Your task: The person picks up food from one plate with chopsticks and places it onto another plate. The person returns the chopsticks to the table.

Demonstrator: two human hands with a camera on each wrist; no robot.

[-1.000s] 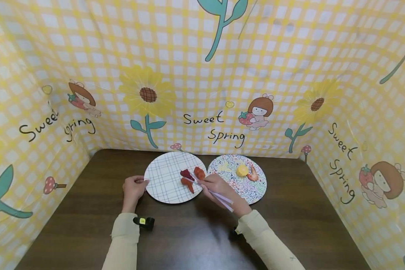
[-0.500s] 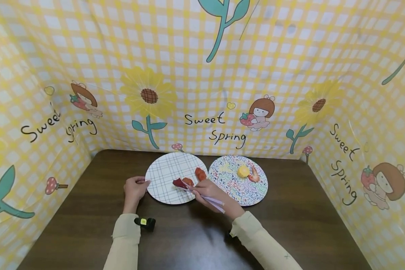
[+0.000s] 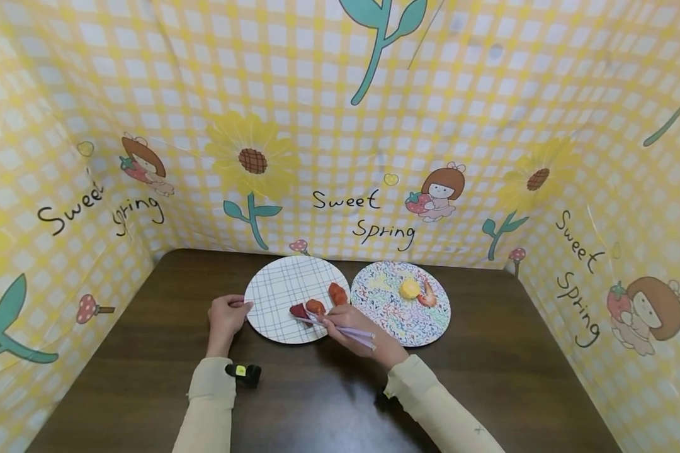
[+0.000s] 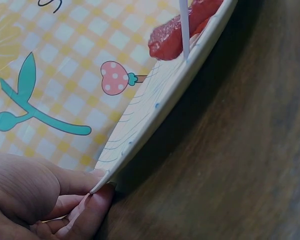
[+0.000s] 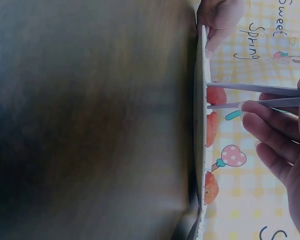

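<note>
My left hand (image 3: 225,318) pinches the left rim of a white plate with blue grid lines (image 3: 274,277), thumb above and fingers beneath in the left wrist view. My right hand (image 3: 356,327) holds a pair of lilac chopsticks (image 3: 354,335). Their tips stand at either side of a dark red, meat-like food piece (image 5: 216,94), down at the plate's surface. Right beside that piece lies an orange-red chunk (image 3: 315,307). Another orange-red chunk (image 3: 337,293) sits near the plate's right edge.
A speckled multicoloured plate (image 3: 385,321) stands close to the right, bearing a yellow round piece (image 3: 409,288) and a shrimp (image 3: 428,294). Both plates are on a dark wooden table (image 3: 294,402). A yellow checked cloth (image 3: 340,145) walls the back and sides.
My right hand and the chopsticks have shifted left, bringing the dark red piece from behind the orange-red chunk to its left, where it now sits lower. My left hand stays at the rim.
</note>
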